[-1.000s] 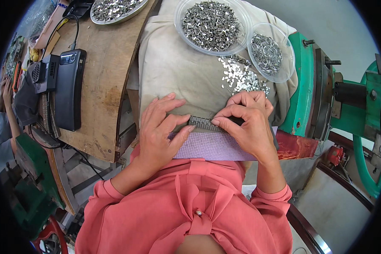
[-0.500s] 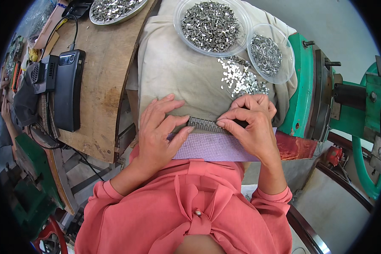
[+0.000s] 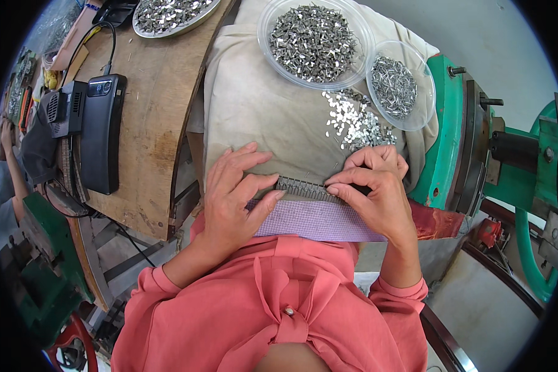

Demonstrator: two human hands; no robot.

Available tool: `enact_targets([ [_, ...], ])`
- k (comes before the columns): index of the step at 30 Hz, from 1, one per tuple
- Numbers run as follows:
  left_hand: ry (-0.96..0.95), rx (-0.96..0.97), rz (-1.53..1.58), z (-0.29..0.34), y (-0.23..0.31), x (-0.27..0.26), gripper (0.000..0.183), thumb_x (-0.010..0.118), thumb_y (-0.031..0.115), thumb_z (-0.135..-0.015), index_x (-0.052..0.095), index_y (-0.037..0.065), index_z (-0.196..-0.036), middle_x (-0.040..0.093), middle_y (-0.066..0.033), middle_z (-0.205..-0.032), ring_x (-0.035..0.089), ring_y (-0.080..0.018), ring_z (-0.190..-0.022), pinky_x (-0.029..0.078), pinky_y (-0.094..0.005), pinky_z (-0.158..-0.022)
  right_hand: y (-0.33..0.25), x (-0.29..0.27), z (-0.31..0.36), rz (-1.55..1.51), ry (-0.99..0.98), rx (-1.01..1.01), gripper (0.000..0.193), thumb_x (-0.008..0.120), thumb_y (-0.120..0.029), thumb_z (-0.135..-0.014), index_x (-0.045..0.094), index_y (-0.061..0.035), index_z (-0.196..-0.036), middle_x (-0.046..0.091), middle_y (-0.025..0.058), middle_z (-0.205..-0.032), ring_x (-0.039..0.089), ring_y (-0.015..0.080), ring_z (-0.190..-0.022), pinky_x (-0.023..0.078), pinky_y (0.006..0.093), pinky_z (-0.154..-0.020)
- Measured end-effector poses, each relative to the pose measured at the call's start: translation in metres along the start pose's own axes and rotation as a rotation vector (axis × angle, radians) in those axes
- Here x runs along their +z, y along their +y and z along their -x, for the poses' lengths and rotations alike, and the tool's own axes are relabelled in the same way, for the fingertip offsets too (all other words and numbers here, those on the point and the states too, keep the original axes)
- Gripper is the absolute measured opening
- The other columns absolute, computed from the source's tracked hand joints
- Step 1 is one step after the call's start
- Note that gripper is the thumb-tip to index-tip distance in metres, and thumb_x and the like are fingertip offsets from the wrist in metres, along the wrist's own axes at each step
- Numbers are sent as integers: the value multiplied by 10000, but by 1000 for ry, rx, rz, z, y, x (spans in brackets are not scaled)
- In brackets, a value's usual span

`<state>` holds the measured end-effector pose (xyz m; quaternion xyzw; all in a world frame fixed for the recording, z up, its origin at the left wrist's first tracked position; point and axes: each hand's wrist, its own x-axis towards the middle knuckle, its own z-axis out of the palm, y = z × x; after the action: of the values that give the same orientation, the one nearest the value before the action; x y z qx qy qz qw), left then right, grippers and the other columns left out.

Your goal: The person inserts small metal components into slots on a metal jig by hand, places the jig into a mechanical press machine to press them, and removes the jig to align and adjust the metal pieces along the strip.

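Observation:
A dark metal strip [image 3: 307, 188] with a row of thin upright teeth or pins lies across my lap-side work surface. My left hand [image 3: 229, 201] grips its left end between thumb and forefinger, the other fingers spread over the cloth. At the strip's right part, my right hand [image 3: 378, 189] has thumb and forefinger pinched together; what they hold is too small to make out. Beneath the strip is a purple woven mat [image 3: 316, 219]. Beyond my right hand, small flat shiny metal pieces [image 3: 356, 124] lie heaped on the beige cloth [image 3: 260, 93].
Two clear plastic tubs stand behind the heap: a large tub [image 3: 370, 46] of small metal parts and a smaller tub [image 3: 432, 84] of thin pins. A green machine [image 3: 440, 142] borders the right. On the wooden table [image 3: 146, 149] at left lies a black power bank [image 3: 102, 142]. Another person's arm [image 3: 15, 167] shows far left.
My right hand has shifted slightly right along the strip, still pinched. The left hand keeps its grip on the left end. The whole view has moved a little.

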<state>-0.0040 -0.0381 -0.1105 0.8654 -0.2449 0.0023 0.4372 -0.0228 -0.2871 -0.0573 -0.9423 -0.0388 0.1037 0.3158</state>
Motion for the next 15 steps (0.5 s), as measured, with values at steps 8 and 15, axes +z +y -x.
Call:
enact_targets([
  [8,-5,-4,-1,-1,0,-1,260,809,125,-718,709,69,-951,638,-132,-1240,554,-362,-1251,345,-541,-1094,-2,1,-2,6,15,-1,136,812,-263,-738,795,-171,-836,590,-44,-882,472,209,-1002,250,419,-964],
  [15,-3,-1,-8,-1,1,-1,258,809,121,-718,712,71,-951,642,-133,-1233,554,-365,-1250,346,-540,-1094,1,-3,2,4,28,0,132,814,-258,-731,786,-159,-813,590,-42,-878,472,211,-997,249,422,-969],
])
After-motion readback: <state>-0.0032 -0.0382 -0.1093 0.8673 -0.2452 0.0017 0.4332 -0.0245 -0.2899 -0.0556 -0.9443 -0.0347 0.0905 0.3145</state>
